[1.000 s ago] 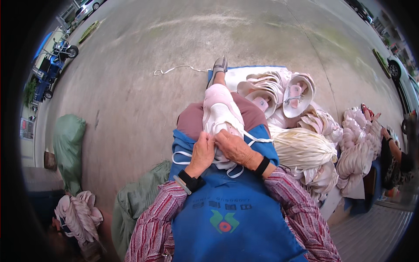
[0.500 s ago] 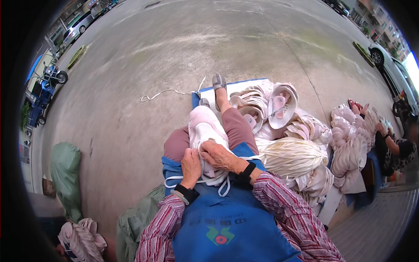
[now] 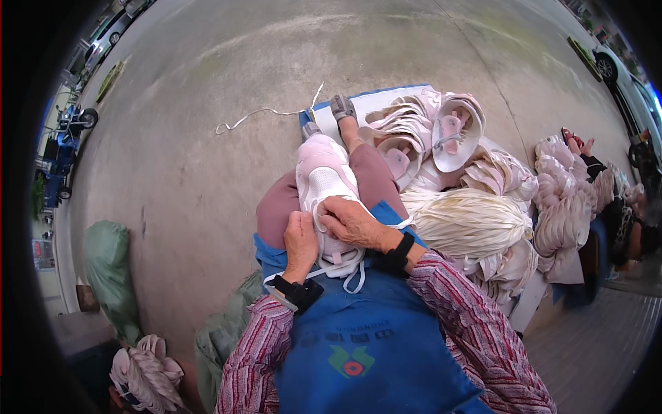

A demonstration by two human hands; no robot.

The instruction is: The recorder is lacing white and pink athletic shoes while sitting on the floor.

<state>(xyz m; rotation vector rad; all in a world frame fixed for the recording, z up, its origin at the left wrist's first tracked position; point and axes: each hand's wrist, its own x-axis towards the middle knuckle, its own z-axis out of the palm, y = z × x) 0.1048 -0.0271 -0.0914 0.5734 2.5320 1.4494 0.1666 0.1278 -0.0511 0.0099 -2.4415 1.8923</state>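
Observation:
A white and pale pink shoe upper lies lengthwise on my lap, its rounded toe pointing away from me. My left hand is closed at its left edge near the lace holes, fingertips pinched together. Bent over the opening from the other side is my right hand, its fingers curled onto the lacing area. What lies between the fingertips of either hand is too small to make out. White shoelace loops out below the upper over my blue apron, and another stretch runs off to the right.
To my right lie stacked shoe uppers and a thick bundle of white laces. A loose white lace trails on the concrete. Green sacks stand at left, with more uppers behind them. Another person's hand shows far right.
The view has tipped a little downward, so the surroundings sit differently. My right hand has curled more over the upper; my left stays at the left edge.

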